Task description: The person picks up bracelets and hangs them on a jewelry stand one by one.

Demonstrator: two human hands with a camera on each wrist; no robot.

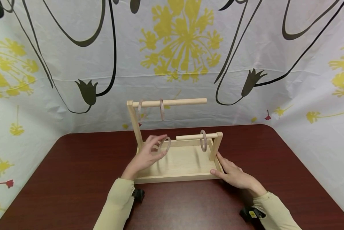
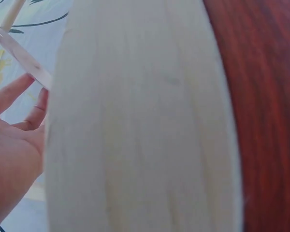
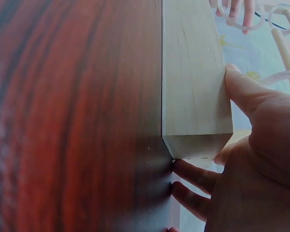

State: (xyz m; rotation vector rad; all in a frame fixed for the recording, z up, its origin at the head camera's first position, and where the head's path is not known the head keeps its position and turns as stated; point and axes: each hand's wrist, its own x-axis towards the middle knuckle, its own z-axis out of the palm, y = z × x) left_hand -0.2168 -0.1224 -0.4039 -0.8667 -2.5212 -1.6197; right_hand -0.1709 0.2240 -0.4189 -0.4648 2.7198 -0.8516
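My left hand (image 1: 145, 156) pinches a pale, translucent bangle (image 1: 169, 145) between thumb and fingertips, above the left part of a wooden stand's tray (image 1: 179, 179). In the left wrist view the bangle (image 2: 25, 59) shows at the fingertips, and the tray's wall (image 2: 140, 116) fills the middle. My right hand (image 1: 236, 175) grips the tray's front right corner, thumb on the front wall and fingers along the right side. The right wrist view shows that hand (image 3: 270, 140) close up at the corner. Another bangle (image 1: 205, 140) hangs on the short rod (image 1: 189, 137).
A tall left post (image 1: 135, 124) carries a long rod (image 1: 186, 102) pointing right, with a bangle (image 1: 162, 110) and more to its left. The short rod's post (image 1: 216, 147) rises at the right. The dark red table (image 1: 82, 169) meets a patterned cloth (image 1: 177, 118) behind.
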